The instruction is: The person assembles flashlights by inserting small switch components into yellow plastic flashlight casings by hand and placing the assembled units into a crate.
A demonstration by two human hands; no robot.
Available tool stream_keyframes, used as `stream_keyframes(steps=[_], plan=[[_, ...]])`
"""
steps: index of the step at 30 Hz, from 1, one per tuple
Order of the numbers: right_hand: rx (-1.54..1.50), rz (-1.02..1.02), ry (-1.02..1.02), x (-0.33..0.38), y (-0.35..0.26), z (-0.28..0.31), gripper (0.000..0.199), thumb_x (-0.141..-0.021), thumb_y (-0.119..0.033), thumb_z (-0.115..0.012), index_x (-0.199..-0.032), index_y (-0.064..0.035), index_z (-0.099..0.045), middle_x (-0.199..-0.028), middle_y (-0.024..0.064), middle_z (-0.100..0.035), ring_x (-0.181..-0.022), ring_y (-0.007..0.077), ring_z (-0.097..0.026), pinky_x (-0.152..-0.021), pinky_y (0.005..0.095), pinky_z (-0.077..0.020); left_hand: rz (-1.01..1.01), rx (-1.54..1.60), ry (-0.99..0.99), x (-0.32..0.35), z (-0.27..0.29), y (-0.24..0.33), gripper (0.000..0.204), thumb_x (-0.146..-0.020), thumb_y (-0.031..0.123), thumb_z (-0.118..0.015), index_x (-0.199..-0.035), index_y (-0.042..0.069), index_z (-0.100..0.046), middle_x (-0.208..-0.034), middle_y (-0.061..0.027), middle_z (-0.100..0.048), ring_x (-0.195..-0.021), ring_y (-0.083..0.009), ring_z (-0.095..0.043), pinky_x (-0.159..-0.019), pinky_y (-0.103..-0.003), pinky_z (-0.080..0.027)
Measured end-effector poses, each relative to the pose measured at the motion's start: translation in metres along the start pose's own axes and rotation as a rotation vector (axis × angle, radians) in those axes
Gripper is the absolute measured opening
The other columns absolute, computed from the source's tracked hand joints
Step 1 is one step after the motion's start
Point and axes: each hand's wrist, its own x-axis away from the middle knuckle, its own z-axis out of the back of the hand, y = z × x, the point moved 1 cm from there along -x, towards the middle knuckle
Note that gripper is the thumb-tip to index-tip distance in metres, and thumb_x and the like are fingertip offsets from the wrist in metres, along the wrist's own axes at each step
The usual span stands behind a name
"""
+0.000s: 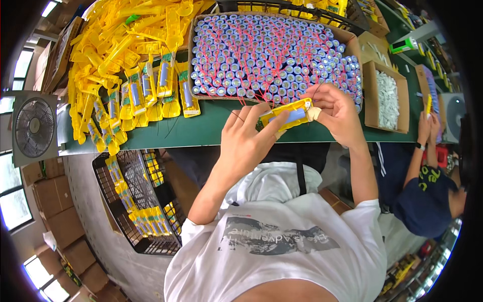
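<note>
I see the yellow holder (286, 115) between my hands: left hand (247, 137) and right hand (336, 111) both pinch its ends.

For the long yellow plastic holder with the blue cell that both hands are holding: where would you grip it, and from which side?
Grip the yellow plastic holder by its two short ends, coming in from left and right as the left hand and right hand do. It lies lengthwise between them, leaving the blue cell in the middle uncovered.

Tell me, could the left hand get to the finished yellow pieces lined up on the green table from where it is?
Probably yes. The left hand now steadies the yellow holder with the right hand, but bare green table lies between it and the row of yellow pieces, with nothing standing in the way.
</note>
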Motion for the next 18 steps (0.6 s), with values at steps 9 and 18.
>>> stream_keyframes(steps=[9, 18], plan=[[0.104, 0.041, 0.011, 0.013, -0.014, -0.013, 0.03, -0.089, -0.001, -0.065, -0.118, 0.0032, -0.063, -0.11, 0.0115, -0.069, -0.093, 0.0141, -0.07, -0.073, 0.0259, -0.0582, 0.087, 0.11, -0.005, 0.005, 0.01, -0.001, 0.05, -0.069, 0.013, -0.083, -0.117, 0.016, -0.07, -0.106, -0.0064, -0.062, -0.091, -0.0258, -0.062, -0.079, -0.039, -0.051], [0.318, 0.171, -0.104, 0.005, -0.028, -0.002, 0.039, -0.079, 0.002, -0.073, -0.117, -0.0005, -0.068, -0.109, 0.0104, -0.069, -0.09, 0.0159, -0.07, -0.072, 0.0265, -0.0587, 0.082, 0.127, -0.062, 0.005, 0.016, -0.001, 0.05, -0.069, 0.015, -0.083, -0.117, 0.016, -0.071, -0.106, -0.006, -0.063, -0.091, -0.0256, -0.062, -0.078, -0.039, -0.05]])
